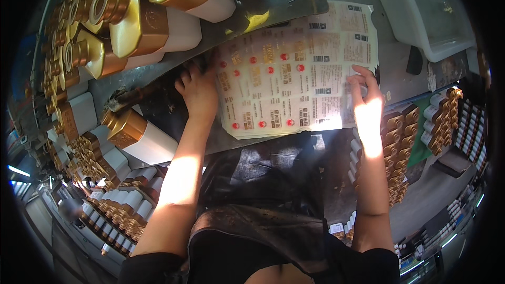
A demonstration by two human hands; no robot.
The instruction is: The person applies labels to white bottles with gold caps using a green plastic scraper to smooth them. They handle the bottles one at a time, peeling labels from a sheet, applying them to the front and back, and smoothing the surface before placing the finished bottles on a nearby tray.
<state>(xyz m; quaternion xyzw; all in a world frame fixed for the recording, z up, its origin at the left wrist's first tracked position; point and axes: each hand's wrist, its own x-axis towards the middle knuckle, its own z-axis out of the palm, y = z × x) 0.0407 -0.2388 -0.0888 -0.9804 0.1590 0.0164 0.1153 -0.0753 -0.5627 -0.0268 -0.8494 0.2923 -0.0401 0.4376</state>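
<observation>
A stack of printed sheets (273, 87) lies in front of me, pale, with rows of small red round marks, gold and dark print. My left hand (199, 92) rests at the sheets' left edge, fingers apart, over a dark surface; it holds nothing that I can see. At the right edge of the sheets is my right hand (366, 94), fingers curled toward the thumb. Something small and pale shows between them, too hidden to name. Left of my left forearm, a white bottle with a gold shoulder (141, 135) lies tilted.
Several large gold-and-white bottles (131, 26) crowd the upper left, close above the sheets. A white plastic tub (415, 16) stands at the upper right. Rows of gold-topped bottles (397, 147) fill the right side, and more racks (115, 205) stand lower left.
</observation>
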